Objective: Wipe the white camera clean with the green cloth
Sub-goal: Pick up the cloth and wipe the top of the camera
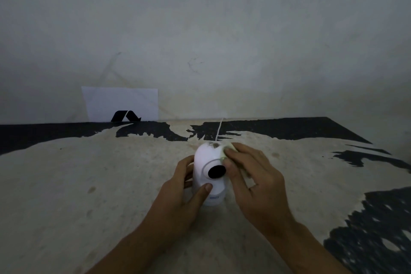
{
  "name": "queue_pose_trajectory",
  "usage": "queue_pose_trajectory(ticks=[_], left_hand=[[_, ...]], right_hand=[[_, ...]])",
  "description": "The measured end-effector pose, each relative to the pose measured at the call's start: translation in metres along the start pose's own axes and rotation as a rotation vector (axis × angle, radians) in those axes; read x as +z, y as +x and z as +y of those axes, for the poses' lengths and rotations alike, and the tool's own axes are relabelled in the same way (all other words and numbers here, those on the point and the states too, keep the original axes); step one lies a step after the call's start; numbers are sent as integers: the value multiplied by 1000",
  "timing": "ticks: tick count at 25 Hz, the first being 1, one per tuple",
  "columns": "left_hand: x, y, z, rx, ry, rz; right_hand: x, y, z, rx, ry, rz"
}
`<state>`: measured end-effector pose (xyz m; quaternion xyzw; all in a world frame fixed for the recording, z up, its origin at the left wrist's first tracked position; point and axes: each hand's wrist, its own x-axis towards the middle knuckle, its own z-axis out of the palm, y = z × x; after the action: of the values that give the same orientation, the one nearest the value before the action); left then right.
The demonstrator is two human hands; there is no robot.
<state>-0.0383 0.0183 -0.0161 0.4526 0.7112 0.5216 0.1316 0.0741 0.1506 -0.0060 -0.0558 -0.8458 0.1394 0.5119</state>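
The white camera (209, 173) stands upright on the table (89, 184), roughly mid-frame, w/ its round black lens (216, 171) facing the viewer. Small grey lettering sits low on its base, too blurred to read. A dark smudge shows on top of the rounded head, near the back.

Left hand (178, 193) grips the camera's lower body: thumb pressed across the front below the lens, fingers wrapped round the left side. Right hand (251, 176) is closed on the green cloth (229, 148), pressing it vs. the upper right side of the camera head. Only a pale green edge of the cloth peeks out at the fingertips and along the camera's right flank; the rest is hidden under the hand. Both forearms enter from the bottom edge, bare.

A thin white cable (219, 129) runs from behind the camera straight back toward the far table edge.

Table surface is pale and worn, w/ irregular black patches along the far edge and at right. Behind it, a grey-white wall (222, 29) w/ faint scuffs. A white sheet of paper (121, 102) leans on the wall at far left, well apart from the camera, and a small black angular object (124, 116) sits in front of it; what it is can't be told.
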Motion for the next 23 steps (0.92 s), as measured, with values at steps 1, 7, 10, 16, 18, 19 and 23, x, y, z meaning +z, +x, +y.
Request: queue_pose_trajectory(ticks=[1, 7, 10, 16, 18, 19, 23], left_hand=[[0, 0, 0, 3, -4, 5], [-1, 0, 3, 10, 9, -1], [0, -1, 3, 23, 18, 10], [-1, -1, 2, 30, 10, 11], [0, -2, 1, 27, -6, 10], [0, -1, 1, 25, -6, 9], [0, -1, 1, 25, -5, 11]], right_hand=[[0, -1, 2, -16, -19, 5], [6, -6, 4, -113, -35, -9], [4, -1, 4, -39, -8, 1], [1, 4, 13, 8, 65, -21], [-1, 6, 15, 44, 102, 1], [-1, 6, 13, 29, 119, -3], [2, 6, 9, 73, 172, -33]])
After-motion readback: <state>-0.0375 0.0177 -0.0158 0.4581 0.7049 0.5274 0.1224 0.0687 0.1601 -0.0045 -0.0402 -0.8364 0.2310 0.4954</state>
